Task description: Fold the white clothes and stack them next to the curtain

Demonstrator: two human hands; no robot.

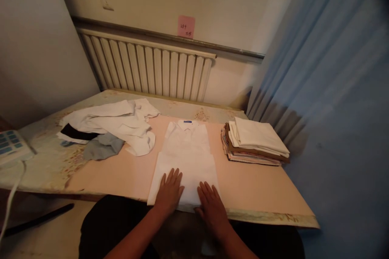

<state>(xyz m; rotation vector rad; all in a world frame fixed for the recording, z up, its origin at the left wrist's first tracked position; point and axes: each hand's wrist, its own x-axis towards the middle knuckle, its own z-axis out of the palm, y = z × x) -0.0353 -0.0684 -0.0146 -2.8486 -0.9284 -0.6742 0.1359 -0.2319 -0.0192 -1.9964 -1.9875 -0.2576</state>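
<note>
A white collared shirt (187, 158) lies on the table in front of me, its sides folded in and its collar at the far end. A small blue label shows inside the collar. My left hand (169, 189) rests flat on the lower left part of the shirt, fingers stretched out. On the lower right edge lies my right hand (211, 204), its fingers also extended and pointing away from me. Neither hand grips anything. The near end of the shirt reaches the table's front edge between the hands.
Rumpled white and grey clothes (112, 123) lie at the left. A stack of folded cloth (255, 141) stands at the right, beside a blue curtain (334, 129). A keypad device (13, 145) with a cable sits far left. Behind the table is a radiator (148, 64).
</note>
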